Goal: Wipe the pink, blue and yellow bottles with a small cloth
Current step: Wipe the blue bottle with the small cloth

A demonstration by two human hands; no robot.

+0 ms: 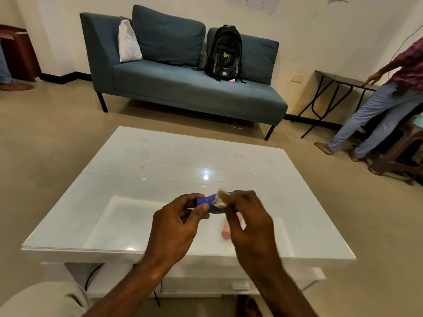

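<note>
My left hand (177,221) grips the blue bottle (211,203) by its dark-capped end and holds it sideways above the white table (142,170). Pressed against the bottle's other end is a small whitish cloth (220,199), pinched in my right hand (248,219). The pink bottle (226,229) lies on the table below my right hand, partly hidden by the fingers. No yellow bottle shows in this view.
A blue sofa (183,88) with a black backpack (225,52) and a white pillow stands behind the table. At the right, a person (384,99) in jeans leans on a folding table. A black cable hangs under the white table's front edge.
</note>
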